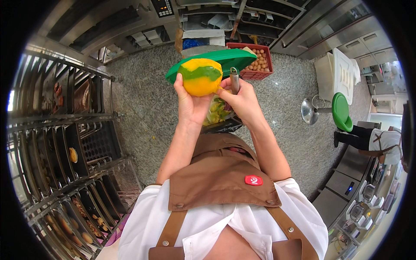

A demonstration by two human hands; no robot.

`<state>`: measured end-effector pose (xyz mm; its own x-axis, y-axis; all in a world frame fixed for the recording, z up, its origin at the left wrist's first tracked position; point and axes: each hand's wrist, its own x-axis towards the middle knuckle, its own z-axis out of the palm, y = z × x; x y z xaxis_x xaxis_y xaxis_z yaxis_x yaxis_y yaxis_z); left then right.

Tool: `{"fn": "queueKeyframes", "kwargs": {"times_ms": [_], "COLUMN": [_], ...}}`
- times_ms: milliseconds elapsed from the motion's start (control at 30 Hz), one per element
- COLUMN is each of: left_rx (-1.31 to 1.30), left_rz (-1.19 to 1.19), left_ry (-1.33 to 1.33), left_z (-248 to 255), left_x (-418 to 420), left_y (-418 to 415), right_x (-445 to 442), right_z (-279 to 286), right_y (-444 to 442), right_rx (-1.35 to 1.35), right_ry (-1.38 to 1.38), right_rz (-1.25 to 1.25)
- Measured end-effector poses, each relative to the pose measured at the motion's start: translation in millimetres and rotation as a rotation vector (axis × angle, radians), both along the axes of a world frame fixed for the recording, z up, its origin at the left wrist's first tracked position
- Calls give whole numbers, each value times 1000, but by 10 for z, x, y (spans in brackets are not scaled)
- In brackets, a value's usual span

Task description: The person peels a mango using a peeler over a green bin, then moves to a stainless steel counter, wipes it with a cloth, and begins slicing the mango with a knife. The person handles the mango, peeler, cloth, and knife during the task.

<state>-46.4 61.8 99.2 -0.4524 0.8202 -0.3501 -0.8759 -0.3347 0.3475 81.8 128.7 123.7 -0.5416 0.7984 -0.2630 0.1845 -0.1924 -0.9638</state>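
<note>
My left hand (pixel 191 104) holds up a large, partly peeled fruit (pixel 200 86), seemingly a mango. Its flesh is yellow-orange, and a band of green skin (pixel 200 73) runs across the upper side. My right hand (pixel 240 99) grips a peeler (pixel 234 83) by its metal handle, with the hanging loop upward; its blade is hidden. Thumb and fingers of that hand are close against the fruit's right side. Below my hands are green and yellow peelings (pixel 217 112) in a bin lined with a black bag (pixel 222 126). The bin's green lid (pixel 234 59) stands raised behind the fruit.
A red crate of eggs (pixel 258 60) sits on the floor beyond the lid. Tray racks (pixel 65 117) line the left side. To the right are a green-seated stool (pixel 341 110), a white lidded container (pixel 343 76) and another person (pixel 380 139) by steel counters (pixel 352 161).
</note>
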Motion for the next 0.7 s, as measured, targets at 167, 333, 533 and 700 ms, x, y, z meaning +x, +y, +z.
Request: {"fn": "queueKeyframes", "kwargs": {"times_ms": [167,333,533,700], "left_rx": [-7,-28,13,31], "left_rz": [9,55,52,22], "left_ry": [11,68,-26,-5], "left_z": [-40,-58,-147,-171], "left_x": [-13,-21,-183,-205], "left_y": [23,78,41,9], "right_x": [-38,-4,186,250], "right_z": [-2,45,-6,-322], "right_y": [-7,2,146,211], "right_rx": [-192,-221,-22,272], "right_ry": [132,191,25,-93], "right_rz": [-39,0,-11,-12]}}
